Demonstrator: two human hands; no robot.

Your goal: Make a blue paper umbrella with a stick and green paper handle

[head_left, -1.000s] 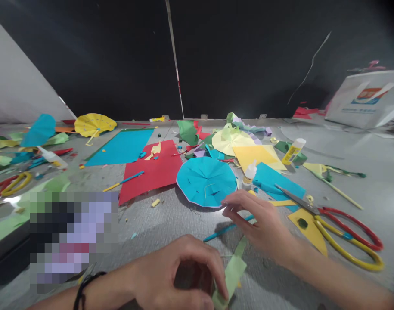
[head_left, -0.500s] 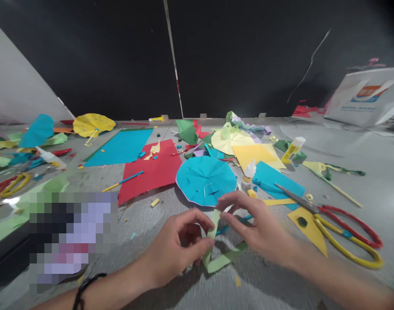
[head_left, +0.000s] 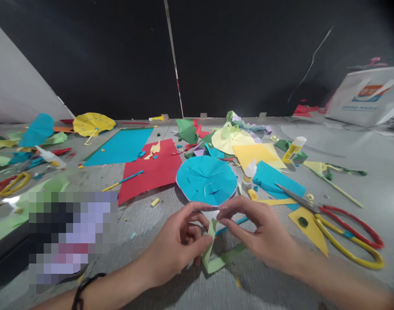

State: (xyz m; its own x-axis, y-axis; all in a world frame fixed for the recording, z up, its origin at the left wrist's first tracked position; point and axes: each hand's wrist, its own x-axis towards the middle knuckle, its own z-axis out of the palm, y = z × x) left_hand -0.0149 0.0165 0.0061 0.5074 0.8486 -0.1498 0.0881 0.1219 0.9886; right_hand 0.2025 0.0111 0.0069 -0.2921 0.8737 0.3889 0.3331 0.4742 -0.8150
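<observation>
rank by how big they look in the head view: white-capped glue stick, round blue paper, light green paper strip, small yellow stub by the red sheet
1. Round blue paper
2. Light green paper strip, partly covered and nearer the camera
3. White-capped glue stick
4. Small yellow stub

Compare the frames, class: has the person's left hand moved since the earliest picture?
Yes: the left hand has moved forward, away from the wearer, ending closer to the blue paper disc, which stayed put.

Moderate light; glare on tabletop [head_left: 389, 191], right; lower-left patch pixelated; bag print [head_left: 368, 94] seemingly blurred
</observation>
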